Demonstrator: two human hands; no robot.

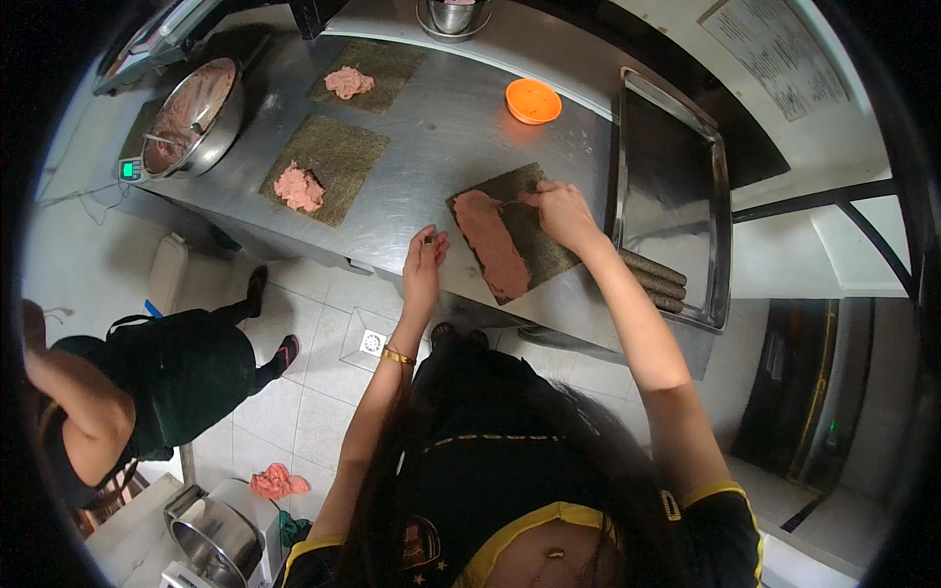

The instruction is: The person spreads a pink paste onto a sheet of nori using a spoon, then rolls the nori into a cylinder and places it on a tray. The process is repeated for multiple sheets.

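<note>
A dark green nori sheet (549,225) lies at a slant near the front edge of the steel table, with a thick band of pink minced paste (492,245) spread along its left part. Over the sheet's far end, my right hand (561,214) is closed on a slim metal utensil (510,202), whose tip meets the paste; its exact kind is unclear. My left hand (426,257) hovers by the table edge, left of the sheet, fingers loosely bent and apart. Farther left, two more nori sheets (355,167) (392,73) each bear a pink paste mound (299,187).
On the right stands a metal tray (723,225) with several dark rolls (655,279). An orange bowl (533,101) sits at the back, and a large steel bowl (223,125) with paste at far left beside a scale (129,170). Another person (186,382) stands at left.
</note>
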